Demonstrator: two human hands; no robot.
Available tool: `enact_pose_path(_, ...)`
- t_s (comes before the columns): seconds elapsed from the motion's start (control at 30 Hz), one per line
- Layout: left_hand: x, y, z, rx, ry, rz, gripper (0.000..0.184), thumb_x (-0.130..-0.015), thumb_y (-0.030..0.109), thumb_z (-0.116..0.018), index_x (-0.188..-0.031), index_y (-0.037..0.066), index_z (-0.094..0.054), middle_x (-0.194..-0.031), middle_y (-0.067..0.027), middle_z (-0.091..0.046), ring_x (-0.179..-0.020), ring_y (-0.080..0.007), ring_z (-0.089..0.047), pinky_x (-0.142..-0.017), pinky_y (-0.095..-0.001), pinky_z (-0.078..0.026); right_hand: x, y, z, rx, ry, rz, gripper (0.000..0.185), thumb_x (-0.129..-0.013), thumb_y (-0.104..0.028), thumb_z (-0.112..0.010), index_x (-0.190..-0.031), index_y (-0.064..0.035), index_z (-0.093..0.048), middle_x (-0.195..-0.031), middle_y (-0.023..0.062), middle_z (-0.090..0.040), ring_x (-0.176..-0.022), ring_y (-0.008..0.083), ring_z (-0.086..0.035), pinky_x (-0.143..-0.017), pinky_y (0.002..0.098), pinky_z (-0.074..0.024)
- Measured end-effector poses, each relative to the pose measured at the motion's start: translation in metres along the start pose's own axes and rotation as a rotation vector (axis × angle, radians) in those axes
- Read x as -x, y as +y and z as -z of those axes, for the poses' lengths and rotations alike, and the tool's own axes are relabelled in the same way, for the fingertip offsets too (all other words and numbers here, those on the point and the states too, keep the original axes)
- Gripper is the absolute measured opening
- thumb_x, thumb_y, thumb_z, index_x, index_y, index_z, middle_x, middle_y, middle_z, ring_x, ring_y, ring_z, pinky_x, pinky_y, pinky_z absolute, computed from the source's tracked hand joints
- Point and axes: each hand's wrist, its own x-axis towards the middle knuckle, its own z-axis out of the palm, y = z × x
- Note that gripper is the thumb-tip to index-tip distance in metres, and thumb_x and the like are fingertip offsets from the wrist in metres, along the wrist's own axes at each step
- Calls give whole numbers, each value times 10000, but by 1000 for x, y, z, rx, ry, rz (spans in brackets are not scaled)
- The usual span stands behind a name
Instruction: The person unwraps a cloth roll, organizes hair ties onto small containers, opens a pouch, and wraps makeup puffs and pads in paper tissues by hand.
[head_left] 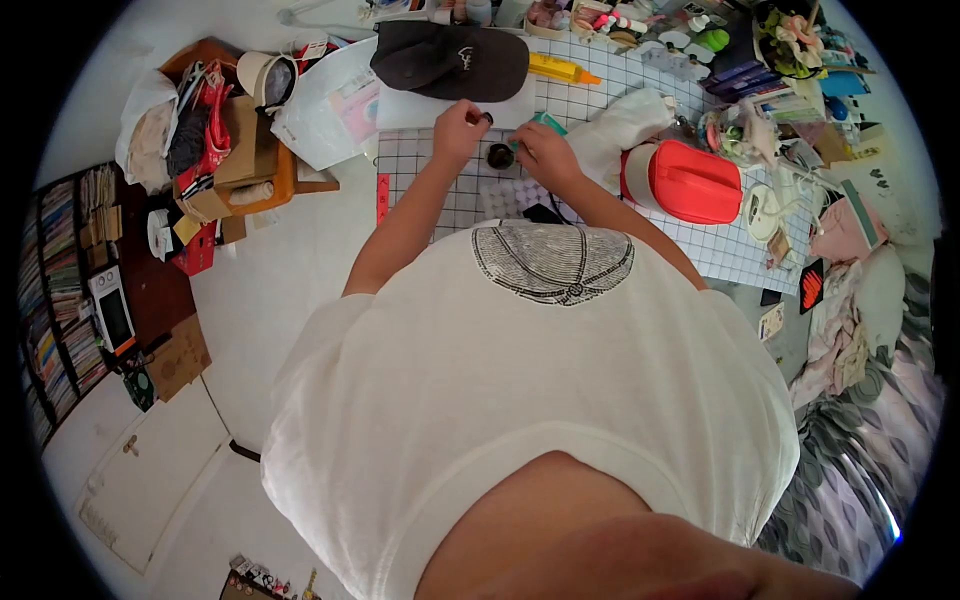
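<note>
My left hand [458,131] is closed, its fingertips pinching a small dark round piece [487,118] just in front of the cap. Across from it, my right hand [546,156] has its fingers drawn together; what they hold, if anything, is too small to name. A small dark round container [500,156] sits on the grid-patterned table between the hands. Beyond the right hand lies a teal object [548,123]. Closer to my body are a tray of pale round cups [512,196] and a black item [543,214].
A black cap [450,60] rests on a white sheet [400,112] at the back, beside a yellow tube [562,68]. To the right stands a red case [697,181] near a white cloth [625,125]. At left, a wooden chair [290,180] carries bags and a box.
</note>
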Motion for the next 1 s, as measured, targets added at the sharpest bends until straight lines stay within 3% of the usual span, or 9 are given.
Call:
enact_pose_path(0.07, 15, 14, -4, 66, -52, -57, 156, -641, 129, -610, -693, 10, -524, -668, -137, -567, -624, -310, -539, -573, -377, -425, 1, -1, 1, -16, 30, -28, 151, -679, -37, -558, -829, -19, -561, -845, 116, -555, -814, 296, -525, -702, 365, -431)
enact_pose_path(0.2, 30, 12, -8, -272, -181, -227, 163, -605, 134, -623, -678, 20, -531, -663, -114, -567, -635, -308, -543, -570, -402, -408, 4, -9, -6, -108, 53, -83, 183, -675, -21, -562, -857, -42, -560, -836, 102, -547, -800, 279, -530, -710, 349, -434)
enact_pose_path(0.3, 35, 3, -14, -435, -79, -377, 164, -604, 125, -624, -725, 48, -543, -664, -95, -563, -674, -295, -543, -602, -415, -383, 12, 9, -19, 103, -71, 150, 229, -653, -83, -601, -881, -60, -580, -881, 110, -564, -833, 273, -531, -721, 344, -440)
enact_pose_path(0.4, 36, -11, -21, -403, 33, -351, 206, -606, 109, -620, -796, 80, -546, -664, -68, -561, -703, -277, -536, -638, -410, -362, 19, 1, -23, 286, -66, 256, 297, -625, -82, -597, -921, -57, -574, -931, 82, -566, -892, 253, -514, -774, 346, -423)
enact_pose_path(0.5, 44, -3, -14, -421, -11, -378, 273, -608, 86, -611, -871, 85, -538, -670, -50, -557, -731, -265, -531, -655, -407, -359, 28, -3, -23, 411, -59, 283, 352, -611, -82, -588, -961, -53, -560, -1004, 66, -544, -961, 246, -480, -837, 376, -367)
enact_pose_path(0.77, 51, -7, -13, -252, -204, -387, 497, -611, 95, -667, -1067, 32, -479, -1054, -147, -504, -969, -313, -485, -839, -388, -372, 34, 14, -36, 623, -248, 134, 326, -635, -152, -597, -953, -90, -565, -992, 56, -525, -986, 235, -459, -859, 380, -336)
enact_pose_path(0.9, 54, -18, -20, -255, -260, -394, 602, -593, 166, -701, -1127, 33, -457, -1123, -143, -495, -1028, -315, -468, -880, -369, -373, 35, 15, -37, 490, -217, 137, 321, -650, -143, -597, -963, -79, -564, -1011, 69, -520, -990, 250, -458, -859, 378, -350)
enact_pose_path(1.0, 56, -17, -25, -279, -237, -340, 589, -602, 149, -691, -1127, 33, -453, -1082, -150, -518, -990, -314, -491, -844, -370, -395, 40, 13, -33, 313, -150, 147, 330, -652, -108, -591, -976, -59, -556, -1037, 87, -516, -994, 275, -456, -860, 380, -363)
